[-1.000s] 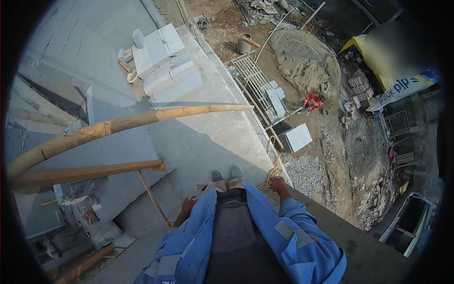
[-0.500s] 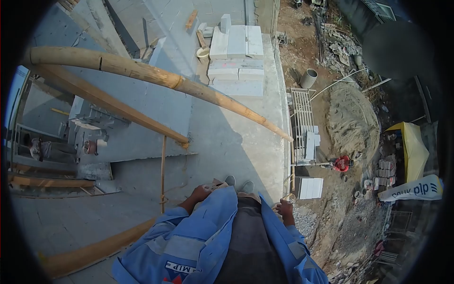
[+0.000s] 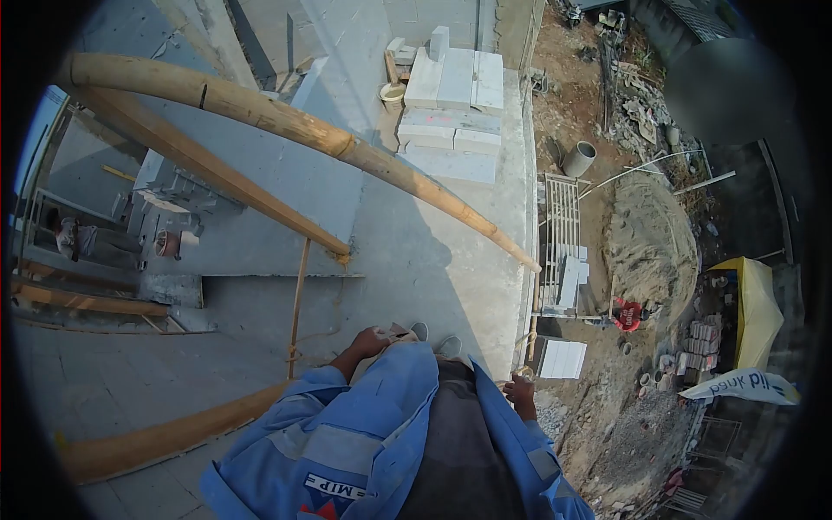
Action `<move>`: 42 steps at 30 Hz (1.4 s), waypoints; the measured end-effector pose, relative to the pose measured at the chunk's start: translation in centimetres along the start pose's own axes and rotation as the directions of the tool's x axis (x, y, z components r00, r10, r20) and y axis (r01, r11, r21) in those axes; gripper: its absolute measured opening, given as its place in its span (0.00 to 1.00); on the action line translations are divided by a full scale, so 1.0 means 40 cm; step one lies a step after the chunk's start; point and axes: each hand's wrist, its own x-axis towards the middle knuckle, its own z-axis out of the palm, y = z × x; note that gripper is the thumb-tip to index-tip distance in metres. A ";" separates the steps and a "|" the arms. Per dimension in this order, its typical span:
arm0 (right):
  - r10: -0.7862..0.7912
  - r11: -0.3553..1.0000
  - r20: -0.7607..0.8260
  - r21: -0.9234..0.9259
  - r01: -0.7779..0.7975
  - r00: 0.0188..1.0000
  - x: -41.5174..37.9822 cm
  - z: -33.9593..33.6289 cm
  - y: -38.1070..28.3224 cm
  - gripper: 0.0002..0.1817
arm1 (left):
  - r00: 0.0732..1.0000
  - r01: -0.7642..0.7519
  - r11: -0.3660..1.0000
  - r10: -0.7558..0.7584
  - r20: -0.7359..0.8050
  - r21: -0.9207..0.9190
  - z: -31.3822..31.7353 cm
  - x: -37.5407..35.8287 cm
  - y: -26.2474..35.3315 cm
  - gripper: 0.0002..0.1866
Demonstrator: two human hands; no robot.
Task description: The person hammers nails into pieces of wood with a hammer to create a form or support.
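Note:
My left hand (image 3: 371,342) is closed in front of my blue jacket (image 3: 364,425), at a small beige and brown piece (image 3: 400,333) by my waist. What its fingers hold is mostly hidden. On the other side, my right hand (image 3: 521,397) is curled at the edge of the concrete slab (image 3: 468,260), close to the lower end of a thin upright pole (image 3: 533,338). A pale bit shows at its fingertips. Both grey shoes (image 3: 448,347) stand on the slab between the hands.
A bamboo pole (image 3: 303,128) and a timber beam (image 3: 217,178) slant across ahead. White blocks (image 3: 455,82) are stacked on the slab beside a bucket (image 3: 393,95). Beyond the right edge the ground lies lower, with a sand heap (image 3: 650,230) and a person in red (image 3: 627,315). Another person (image 3: 78,238) is at left.
The view has shifted slightly, so the blocks and bamboo pole sit a little farther right. The banner at right has flapped over. Both hands stay in nearly the same pose.

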 end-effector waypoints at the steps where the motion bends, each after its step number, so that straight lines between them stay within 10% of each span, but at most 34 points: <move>1: -0.004 1.000 0.023 -0.027 0.004 1.000 -0.004 -0.010 -0.026 0.08 | 1.000 0.013 1.000 -0.013 -0.017 -0.029 -0.003 -0.001 0.008 0.37; 4: 0.007 0.971 0.175 0.234 -0.048 0.985 -0.067 0.006 -0.185 0.12 | 0.997 -0.038 0.999 0.040 -0.063 0.033 0.001 -0.030 0.057 0.38; 6: -0.291 0.837 -0.085 -0.504 0.211 0.953 -0.066 -0.001 -0.229 0.12 | 0.995 -0.047 0.999 0.048 -0.085 0.022 0.015 -0.031 0.053 0.37; 7: -0.555 0.350 0.061 -0.888 0.300 0.830 0.026 -0.051 -0.075 0.14 | 0.994 -0.060 0.998 0.061 -0.093 0.012 0.028 -0.020 0.042 0.36; 11: -0.582 0.149 0.358 -0.836 0.529 0.730 0.268 -0.036 -0.433 0.14 | 0.991 0.017 0.999 -0.023 -0.134 -0.041 0.034 -0.026 0.029 0.35; 23: -0.632 0.070 0.507 -0.716 0.694 0.587 0.615 0.216 -0.843 0.15 | 0.994 0.042 0.995 -0.051 -0.098 -0.088 0.008 0.031 -0.002 0.35; 29: -0.620 0.044 0.555 -0.680 0.732 0.554 0.742 0.279 -0.981 0.15 | 0.936 -0.186 0.835 -0.010 -0.353 -0.518 -0.295 0.061 0.305 0.53; 37: -0.627 0.054 0.573 -0.644 0.763 0.528 0.897 0.276 -1.130 0.15 | 0.525 -0.596 0.703 -0.023 -0.851 -0.387 -0.469 0.214 0.521 0.62; 42: -0.584 0.079 0.579 -0.656 0.750 0.568 0.955 0.120 -1.130 0.16 | 0.733 -0.639 0.128 -0.198 -0.651 -0.758 -0.447 0.157 0.550 0.49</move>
